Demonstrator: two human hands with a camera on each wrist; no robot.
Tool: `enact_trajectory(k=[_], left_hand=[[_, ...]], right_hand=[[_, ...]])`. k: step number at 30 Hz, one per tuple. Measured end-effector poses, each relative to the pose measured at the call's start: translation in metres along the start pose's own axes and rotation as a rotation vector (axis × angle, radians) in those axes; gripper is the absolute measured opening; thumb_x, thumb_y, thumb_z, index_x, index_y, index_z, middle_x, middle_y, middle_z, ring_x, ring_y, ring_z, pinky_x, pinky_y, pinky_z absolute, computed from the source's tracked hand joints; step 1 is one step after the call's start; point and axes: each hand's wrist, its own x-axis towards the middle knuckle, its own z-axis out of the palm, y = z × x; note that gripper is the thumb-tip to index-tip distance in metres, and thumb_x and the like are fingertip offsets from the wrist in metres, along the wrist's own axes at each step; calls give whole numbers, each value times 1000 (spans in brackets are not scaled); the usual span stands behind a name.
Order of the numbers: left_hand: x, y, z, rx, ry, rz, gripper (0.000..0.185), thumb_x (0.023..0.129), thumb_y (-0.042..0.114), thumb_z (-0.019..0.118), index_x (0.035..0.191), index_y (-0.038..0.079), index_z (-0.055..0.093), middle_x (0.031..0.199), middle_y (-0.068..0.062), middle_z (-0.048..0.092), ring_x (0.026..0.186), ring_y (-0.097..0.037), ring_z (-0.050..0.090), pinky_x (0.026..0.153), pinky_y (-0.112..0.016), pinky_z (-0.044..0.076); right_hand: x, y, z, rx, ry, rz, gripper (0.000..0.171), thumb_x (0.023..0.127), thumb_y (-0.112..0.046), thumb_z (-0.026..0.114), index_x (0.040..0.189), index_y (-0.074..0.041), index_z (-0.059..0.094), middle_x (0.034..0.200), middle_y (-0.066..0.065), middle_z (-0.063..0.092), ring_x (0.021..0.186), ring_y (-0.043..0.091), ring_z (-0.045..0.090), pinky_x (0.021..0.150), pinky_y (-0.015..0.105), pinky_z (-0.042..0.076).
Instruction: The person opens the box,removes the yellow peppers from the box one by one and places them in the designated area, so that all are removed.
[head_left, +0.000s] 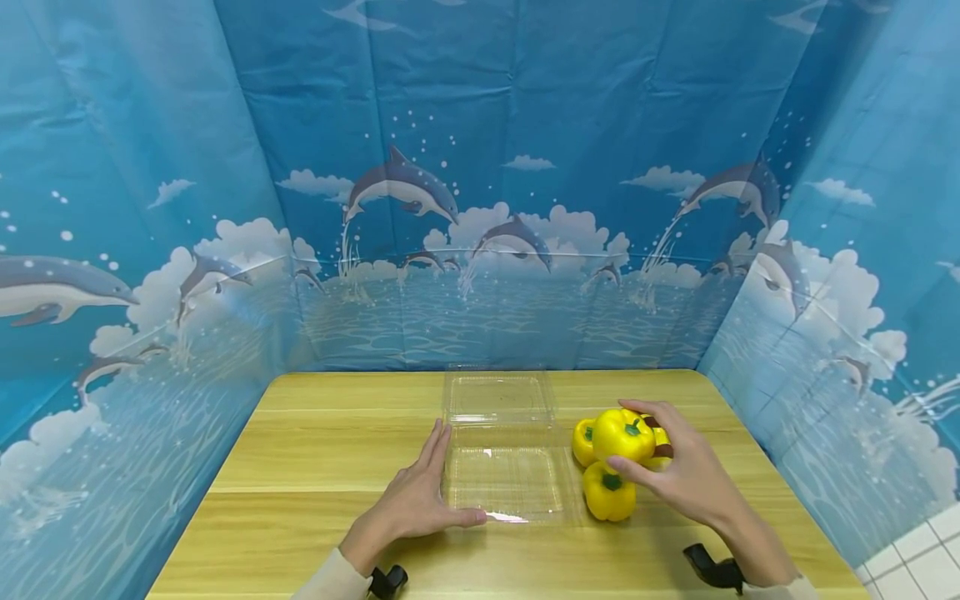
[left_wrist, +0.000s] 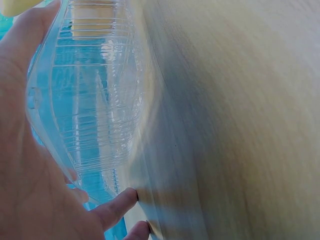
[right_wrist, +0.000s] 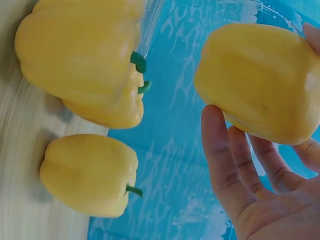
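Right of the tray (head_left: 504, 483), right hand (head_left: 686, 475) pinches the top pepper (head_left: 624, 435), lifted off the pile. Left hand (head_left: 415, 504), flat, steadies the tray edge. Hold it there; lower the pepper stem-up.

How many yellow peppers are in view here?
3, possibly more hidden behind. One pepper is held by the right hand; one sits just left of it, one in front, on the table.
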Motion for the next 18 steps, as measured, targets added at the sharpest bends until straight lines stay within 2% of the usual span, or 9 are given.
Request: enact_trajectory(k=[2,5,14,18], left_hand=[[0,0,0,-1,-1,-1,151,86,85,87,190,20,-2,199,-11,-8,157,-54,61,117,-80,53],[-1,1,0,-4,0,0,151,86,84,88,190,22,-3,199,-11,-7,156,-54,62,117,-81,53],[-2,1,0,-6,1,7,150,87,81,89,190,22,-4,199,-11,-6,157,-54,61,117,-80,53],[-1,1,0,-1,0,3,150,87,81,89,190,24,-5,199,-10,-8,155,-53,63,115,-78,54]], right_hand=[[-1,1,-2,0,1,3,76,99,-32,97,165,-21,62,157,13,67,128,35,70,82,29,68],[-2,3,-6,-1,1,11,77,99,-32,98,166,-21,62,158,14,66,131,41,70,83,27,67],[-7,9,-15,-41,17,36,77,99,-33,97,166,-22,61,159,14,65,127,36,67,81,28,67],[-10,14,-19,-57,28,47,77,99,-32,97,166,-21,61,158,15,65,126,28,66,81,27,67]])
